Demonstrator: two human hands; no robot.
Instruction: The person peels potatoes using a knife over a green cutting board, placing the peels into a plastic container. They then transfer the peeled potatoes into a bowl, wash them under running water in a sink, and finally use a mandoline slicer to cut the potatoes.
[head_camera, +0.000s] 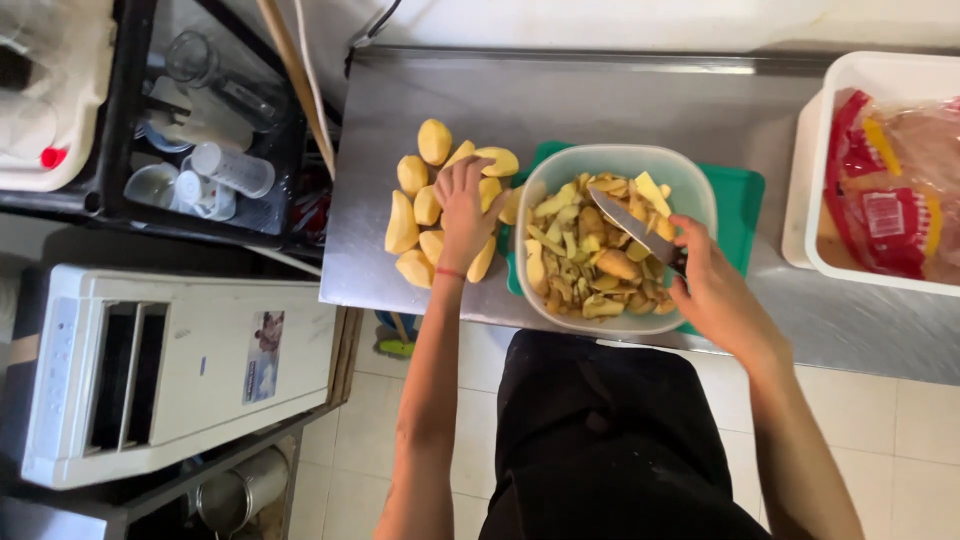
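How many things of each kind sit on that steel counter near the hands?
Peeled yellow potato pieces: about 11, some hidden under the left hand
Clear round plastic bowl of peelings: 1
Green cutting board: 1
Steel knife, in right hand: 1
White rectangular tub: 1
Total: about 15

- One head-worn camera looks almost straight down from above the person's own body.
- It sits fairly near the steel desk (600, 110), whose far edge lies toward the frame's top.
- The floor (900, 420) shows below.

Steel counter (600, 110) against pale wall (650, 20), cream tiled floor (400, 440). White appliance (170, 370) lower left, black shelf rack (120, 110) with plastic cups upper left.
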